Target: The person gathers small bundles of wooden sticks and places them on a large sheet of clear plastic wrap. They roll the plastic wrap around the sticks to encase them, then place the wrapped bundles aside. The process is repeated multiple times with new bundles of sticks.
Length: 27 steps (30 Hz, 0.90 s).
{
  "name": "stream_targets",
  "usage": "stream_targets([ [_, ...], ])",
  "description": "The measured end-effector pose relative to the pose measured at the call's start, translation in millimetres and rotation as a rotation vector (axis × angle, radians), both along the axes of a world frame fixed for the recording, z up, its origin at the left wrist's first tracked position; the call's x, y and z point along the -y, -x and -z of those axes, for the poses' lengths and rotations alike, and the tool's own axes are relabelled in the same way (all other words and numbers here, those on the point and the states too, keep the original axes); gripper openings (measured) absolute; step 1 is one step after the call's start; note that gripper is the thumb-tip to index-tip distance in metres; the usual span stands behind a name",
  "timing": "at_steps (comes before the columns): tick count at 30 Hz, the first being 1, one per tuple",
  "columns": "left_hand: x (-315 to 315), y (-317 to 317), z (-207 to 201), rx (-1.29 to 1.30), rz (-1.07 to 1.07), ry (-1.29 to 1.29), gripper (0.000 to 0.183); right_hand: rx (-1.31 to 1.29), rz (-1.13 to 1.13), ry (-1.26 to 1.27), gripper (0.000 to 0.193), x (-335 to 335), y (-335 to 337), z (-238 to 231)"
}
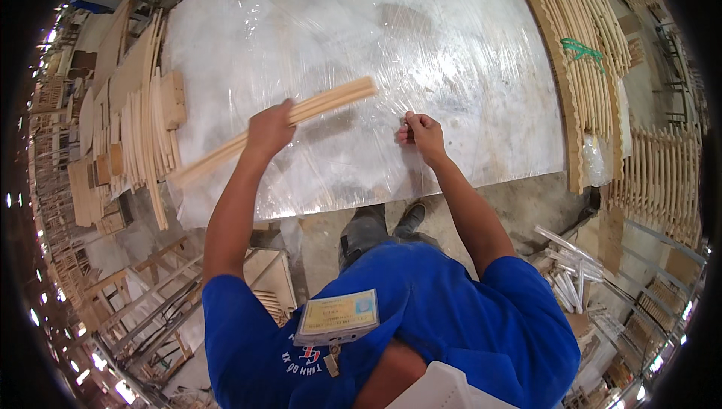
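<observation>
From my remote station I see a broad, pale bench (489,119) with white glare on its top. Beyond its near edge I make out dusty, grey-brown floor (320,247) — and, at right, wooden spindles (658,176) in rows. Bright light spots (124,391) fleck the dark left rim — too blurred to identify.

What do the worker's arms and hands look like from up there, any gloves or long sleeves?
No gloves show on the left hand or right hand. The forearms are uncovered, below short blue sleeves. No watch shows.
</observation>
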<state>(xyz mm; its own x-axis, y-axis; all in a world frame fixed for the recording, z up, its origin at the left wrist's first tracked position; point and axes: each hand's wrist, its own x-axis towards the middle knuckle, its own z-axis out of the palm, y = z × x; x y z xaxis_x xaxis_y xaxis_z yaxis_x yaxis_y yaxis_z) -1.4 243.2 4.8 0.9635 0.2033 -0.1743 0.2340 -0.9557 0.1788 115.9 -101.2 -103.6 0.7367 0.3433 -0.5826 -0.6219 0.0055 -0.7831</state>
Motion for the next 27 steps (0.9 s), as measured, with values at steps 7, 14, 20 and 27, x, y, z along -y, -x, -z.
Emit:
stream_targets([
  [7,27,-95,58,-0.323,0.252,0.133,0.041,-0.107,0.113,-0.018,0.037,5,-4,-10],
  [14,27,-134,69,-0.813,0.333,0.452,0.028,0.573,0.181,0.46,0.035,-40,-31,-26],
  [20,13,-150,71,-1.123,0.187,0.851,0.014,1.285,-0.322,0.78,0.033,-42,-34,-32],
  [27,6,-153,82,-1.249,0.088,1.015,0.02,1.35,-0.644,0.819,0.068,-49,-49,-26],
])
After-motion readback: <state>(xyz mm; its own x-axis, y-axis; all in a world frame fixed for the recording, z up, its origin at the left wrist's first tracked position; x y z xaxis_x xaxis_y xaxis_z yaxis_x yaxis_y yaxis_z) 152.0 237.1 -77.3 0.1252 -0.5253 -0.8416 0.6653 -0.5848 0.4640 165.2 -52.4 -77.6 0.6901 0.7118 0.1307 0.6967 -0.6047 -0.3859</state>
